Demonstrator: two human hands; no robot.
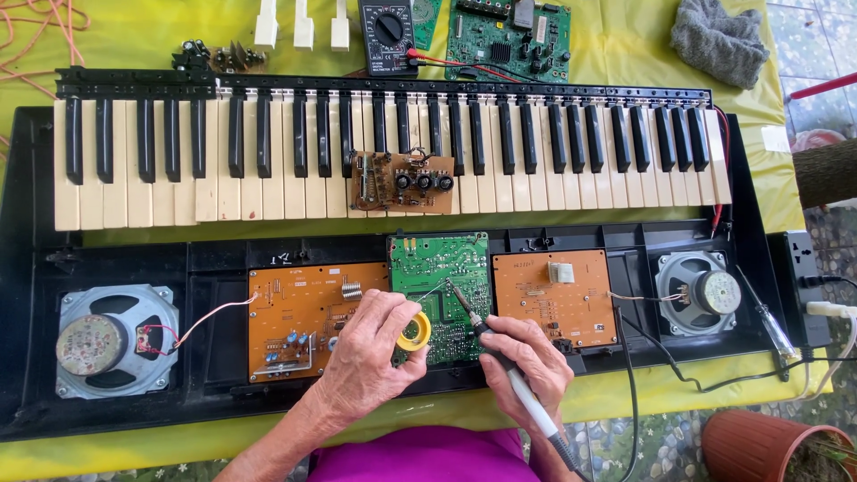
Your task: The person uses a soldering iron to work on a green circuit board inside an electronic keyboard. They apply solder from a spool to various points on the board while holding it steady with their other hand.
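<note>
Clearly, with the right hand clamped on the soldering iron and the left hand gripping the solder spool, a slip could bridge joints on the green board.

a multimeter lies at the top edge of the tabletop, just above the row of keys: a dark upright box with a round dial in its middle. its small screen sits at the upper end and is cut off by the frame, so its state cannot be told. a small pale square label sits on the right orange circuit board, near that board's upper middle. no packages or signs show.
</note>
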